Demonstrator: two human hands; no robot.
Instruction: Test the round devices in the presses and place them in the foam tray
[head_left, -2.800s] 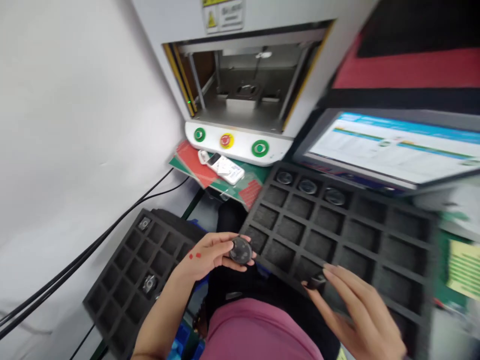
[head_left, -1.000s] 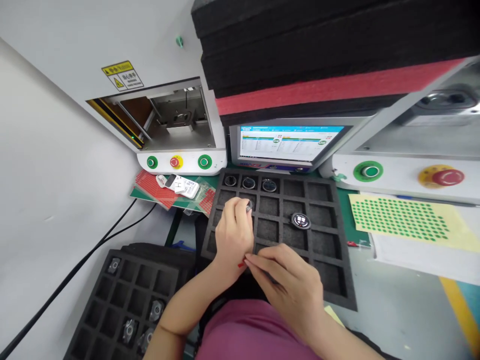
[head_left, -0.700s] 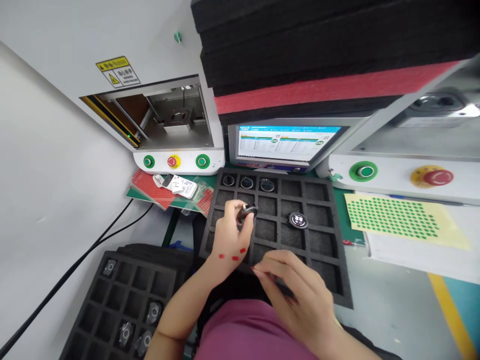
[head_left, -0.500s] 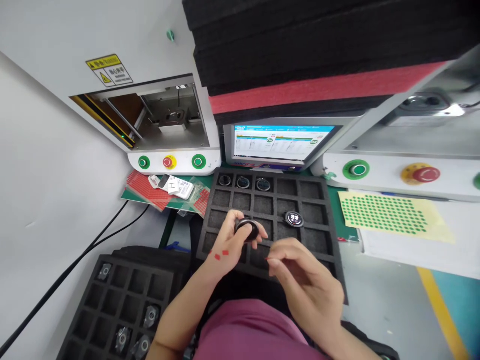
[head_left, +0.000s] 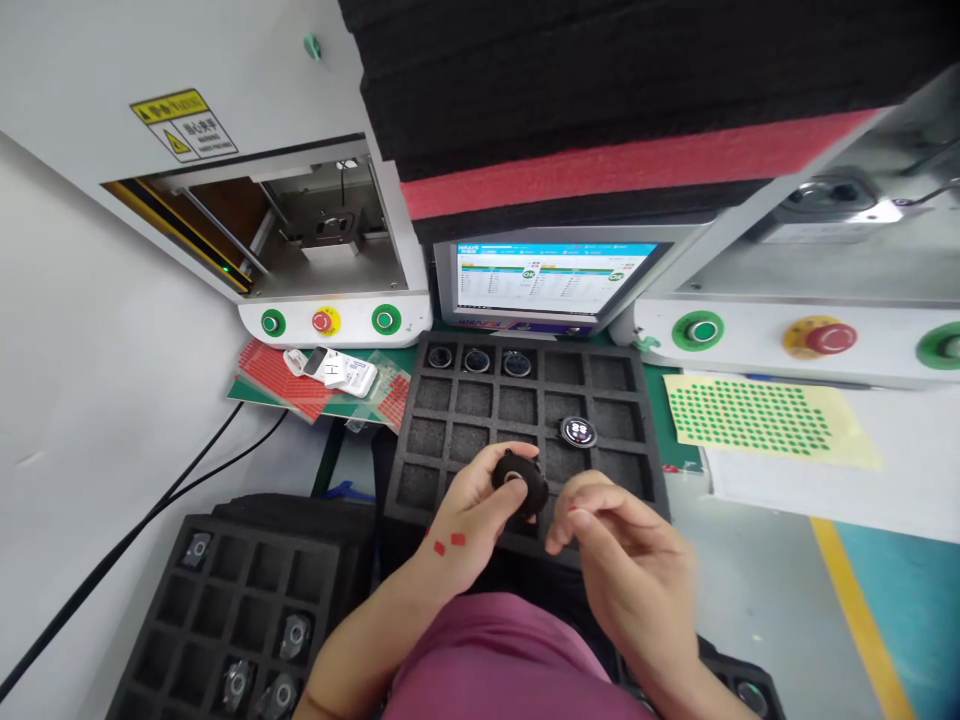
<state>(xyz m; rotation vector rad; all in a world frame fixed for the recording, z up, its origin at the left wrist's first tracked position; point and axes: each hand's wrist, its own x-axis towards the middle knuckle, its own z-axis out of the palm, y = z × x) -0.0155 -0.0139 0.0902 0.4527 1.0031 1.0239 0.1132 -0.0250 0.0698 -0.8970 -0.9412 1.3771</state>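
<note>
My left hand (head_left: 469, 520) grips a round black part (head_left: 519, 484) above the near edge of a black foam tray (head_left: 643, 440); two small red stickers sit on the back of that hand. My right hand (head_left: 626, 560) hovers just right of the part, thumb and forefinger pinched together on a tiny red sticker at the fingertips. Three ring-shaped parts (head_left: 477, 359) fill the tray's far-left cells, and another round part (head_left: 578, 431) lies face up in a middle cell.
A second foam tray (head_left: 210, 590) with several metal parts sits low on the left. Behind are a machine with green and red buttons (head_left: 326, 322), a monitor (head_left: 551, 282), a yellow sheet of green dots (head_left: 757, 420), red sticker sheets (head_left: 281, 372) and stacked foam (head_left: 600, 90).
My left hand lifted the round part from a far-left cell and drew it toward me. My right hand left the left wrist and rose beside the part.
</note>
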